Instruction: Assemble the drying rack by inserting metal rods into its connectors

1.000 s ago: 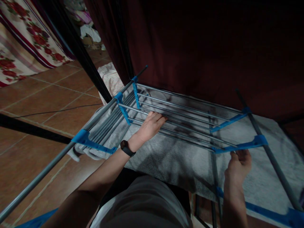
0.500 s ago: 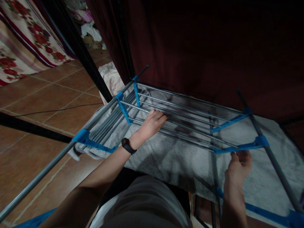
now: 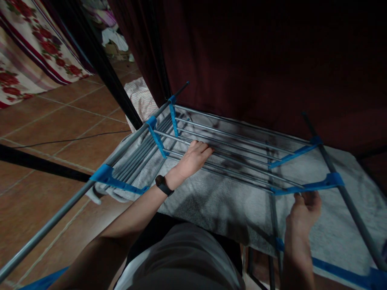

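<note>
- The left hand (image 3: 196, 156) curled closed over a grey metal rod (image 3: 256, 169), which ran under its fingers.
- The right hand (image 3: 304, 207) had bent fingers just beneath a blue plastic bracket (image 3: 320, 185) near that rod's right end; whether it gripped anything, I couldn't tell.
- Seven blue brackets showed, one black wristband (image 3: 163, 185) and one grey blanket (image 3: 208, 201); the bunched rods (image 3: 147, 148) leftward defied counting.
</note>
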Available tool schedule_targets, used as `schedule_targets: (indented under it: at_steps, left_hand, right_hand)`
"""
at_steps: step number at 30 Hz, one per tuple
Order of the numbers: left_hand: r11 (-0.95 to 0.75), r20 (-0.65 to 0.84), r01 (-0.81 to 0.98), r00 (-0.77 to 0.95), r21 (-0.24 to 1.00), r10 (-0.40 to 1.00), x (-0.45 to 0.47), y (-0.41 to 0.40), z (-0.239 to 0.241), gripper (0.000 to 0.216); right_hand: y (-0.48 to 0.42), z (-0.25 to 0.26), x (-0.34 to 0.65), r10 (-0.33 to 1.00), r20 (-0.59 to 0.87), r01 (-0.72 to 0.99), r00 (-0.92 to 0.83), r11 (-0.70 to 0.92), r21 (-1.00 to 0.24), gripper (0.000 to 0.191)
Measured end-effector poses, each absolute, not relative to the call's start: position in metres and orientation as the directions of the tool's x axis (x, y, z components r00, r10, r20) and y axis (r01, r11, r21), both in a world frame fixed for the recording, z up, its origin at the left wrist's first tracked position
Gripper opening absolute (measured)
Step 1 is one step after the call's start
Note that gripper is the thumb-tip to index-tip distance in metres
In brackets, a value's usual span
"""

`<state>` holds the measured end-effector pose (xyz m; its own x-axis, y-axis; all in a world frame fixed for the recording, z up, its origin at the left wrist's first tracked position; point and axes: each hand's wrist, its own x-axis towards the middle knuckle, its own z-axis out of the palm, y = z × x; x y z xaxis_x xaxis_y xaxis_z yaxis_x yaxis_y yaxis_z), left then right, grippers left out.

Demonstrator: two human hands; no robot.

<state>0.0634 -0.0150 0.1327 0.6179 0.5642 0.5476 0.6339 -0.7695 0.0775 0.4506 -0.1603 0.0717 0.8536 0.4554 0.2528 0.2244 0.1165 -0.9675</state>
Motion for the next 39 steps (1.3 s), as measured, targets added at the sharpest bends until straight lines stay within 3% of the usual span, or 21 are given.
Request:
schedule_targets:
  at_steps: [11,19,39]
  left_hand:
    - [-0.766,0.563,0.633,0.596,0.109,0.573,0.063,-0.014,0.119,0.027]
    - [-0.764,0.585,0.642,0.598,0.060,0.548,0.062,-0.013,0.100,0.026]
    - [-0.757,0.554,0.631,0.574,0.170,0.603,0.059,-0.010,0.087,0.027]
  right_hand:
    - [-0.163,0.076,0.446,0.497,0.251,0.259,0.830,0.055,-0.964,0.048]
    - [-0.163,0.076,0.447,0.494,0.238,0.243,0.836,0.054,-0.968,0.048]
    - [-0.164,0.073,0.447,0.518,0.235,0.219,0.823,0.093,-0.971,0.054]
